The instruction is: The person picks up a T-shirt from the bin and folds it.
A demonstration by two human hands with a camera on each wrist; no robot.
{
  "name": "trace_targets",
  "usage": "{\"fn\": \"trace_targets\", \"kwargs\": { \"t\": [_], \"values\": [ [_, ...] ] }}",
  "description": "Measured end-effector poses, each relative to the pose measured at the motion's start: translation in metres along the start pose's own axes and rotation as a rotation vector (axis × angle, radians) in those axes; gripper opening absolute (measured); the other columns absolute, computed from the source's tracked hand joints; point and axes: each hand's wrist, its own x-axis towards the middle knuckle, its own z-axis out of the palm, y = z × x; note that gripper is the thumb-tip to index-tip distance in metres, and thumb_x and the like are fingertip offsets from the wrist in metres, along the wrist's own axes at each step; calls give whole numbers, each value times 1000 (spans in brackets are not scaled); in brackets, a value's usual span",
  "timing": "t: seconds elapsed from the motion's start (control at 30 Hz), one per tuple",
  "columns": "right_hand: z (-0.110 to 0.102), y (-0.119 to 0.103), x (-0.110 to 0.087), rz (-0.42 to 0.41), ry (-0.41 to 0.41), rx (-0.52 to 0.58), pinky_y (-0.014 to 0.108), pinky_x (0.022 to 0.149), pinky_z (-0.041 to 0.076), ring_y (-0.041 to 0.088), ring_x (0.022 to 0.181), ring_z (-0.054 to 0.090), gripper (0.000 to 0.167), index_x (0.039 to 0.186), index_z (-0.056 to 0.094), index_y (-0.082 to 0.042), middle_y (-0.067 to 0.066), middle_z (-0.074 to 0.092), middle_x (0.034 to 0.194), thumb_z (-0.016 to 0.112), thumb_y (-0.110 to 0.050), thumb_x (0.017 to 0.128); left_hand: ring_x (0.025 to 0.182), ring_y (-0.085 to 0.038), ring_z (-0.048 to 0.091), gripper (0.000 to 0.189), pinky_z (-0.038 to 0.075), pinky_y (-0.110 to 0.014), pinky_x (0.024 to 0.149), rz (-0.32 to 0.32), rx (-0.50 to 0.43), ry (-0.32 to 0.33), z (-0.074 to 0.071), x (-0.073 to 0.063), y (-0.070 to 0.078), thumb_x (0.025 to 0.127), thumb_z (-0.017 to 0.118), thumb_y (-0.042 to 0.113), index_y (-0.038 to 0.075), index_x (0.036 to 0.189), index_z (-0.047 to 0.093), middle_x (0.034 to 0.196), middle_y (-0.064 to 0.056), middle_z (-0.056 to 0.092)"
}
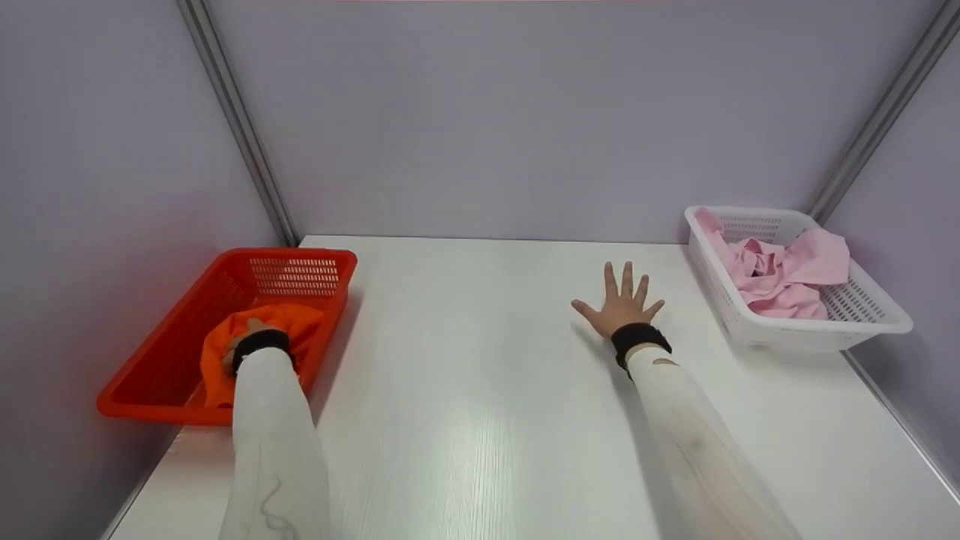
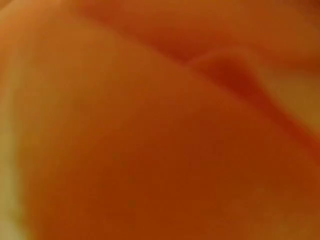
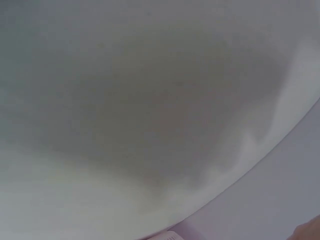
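On the left side of the table, my left hand (image 1: 241, 343) reaches down into a red plastic basket (image 1: 161, 413), onto a crumpled orange cloth (image 1: 296, 321). Its fingers are mostly hidden by the wrist band and the cloth, so I cannot tell whether they grip it. Blurred folds of the same orange cloth (image 2: 150, 130) fill the left wrist view. My right hand (image 1: 619, 310) is palm down over the white table (image 1: 465, 360), fingers spread wide and nothing held. A shadow from it falls on the tabletop in the right wrist view.
A white plastic basket (image 1: 832, 327) with crumpled pink cloth (image 1: 795, 274) stands at the back right, close to the right wall. Pale panels (image 1: 495, 112) with grey metal posts (image 1: 244, 124) enclose the table at the back and both sides.
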Motion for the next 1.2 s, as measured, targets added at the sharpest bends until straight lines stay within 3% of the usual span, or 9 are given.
{"fn": "trace_targets", "kwargs": {
  "t": [0.17, 0.3, 0.4, 0.57, 0.7, 0.9, 1.07, 1.2],
  "values": [
    [1, 6, -1, 12, -4, -15, 85, 110, -7, 51, 156, -17, 108, 166, -5, -23, 15, -20, 172, 50, -77, 91, 96, -38, 61, 52, 59, -50, 82, -33, -36, 147, 0, 17, -2, 106, 47, 29, -14, 133, 44, 116, -29, 61],
    [-4, 7, -2, 26, 4, -14, 85, 110, -8, 51, 156, -18, 106, 166, -5, -21, 16, -20, 171, 51, -74, 93, 113, -48, 59, 54, 55, -58, 95, -3, -160, 289, -16, 26, 8, 108, 39, 22, -9, 151, 28, 140, -41, 47],
    [-6, 5, -2, 15, 7, 2, 84, 110, -9, 50, 155, -20, 105, 166, -4, -21, 17, -20, 171, 51, -73, 94, 119, -55, 55, 58, 51, -62, 101, 28, -256, 390, -31, 27, 18, 108, 37, 20, -1, 158, 16, 147, -43, 37],
    [-5, 7, -1, 7, 17, 3, 84, 110, -9, 49, 156, -20, 106, 166, -4, -22, 15, -20, 172, 49, -76, 93, 114, -57, 57, 49, 51, -63, 98, 80, -349, 539, -46, 22, 44, 107, 38, 18, 6, 152, 25, 145, -38, 41],
    [-2, 11, -1, 12, 11, -11, 85, 110, -8, 50, 156, -20, 107, 166, -5, -22, 15, -21, 171, 48, -78, 92, 114, -54, 59, 50, 52, -66, 95, 162, -440, 639, -52, 10, 78, 103, 44, 17, 14, 151, 29, 141, -30, 46],
    [2, 13, 0, 1, 33, -6, 85, 110, -7, 51, 156, -18, 108, 167, -3, -21, 16, -18, 172, 49, -79, 91, 116, -47, 61, 51, 51, -63, 94, 373, -538, 769, -56, -21, 152, 95, 54, 12, 15, 144, 39, 130, -22, 54],
    [4, 11, 1, -6, 33, -1, 85, 110, -7, 50, 156, -18, 109, 167, -3, -23, 16, -18, 172, 49, -80, 90, 110, -43, 63, 46, 53, -60, 91, 520, -526, 752, -40, -43, 206, 97, 57, 16, 17, 141, 43, 125, -19, 56],
    [6, 10, 1, 0, 38, -12, 85, 111, -5, 51, 156, -16, 108, 167, -3, -22, 16, -17, 172, 50, -79, 90, 105, -42, 65, 42, 56, -59, 85, 604, -463, 690, -6, -51, 238, 100, 56, 19, 17, 140, 44, 121, -17, 57]
  ]
}}
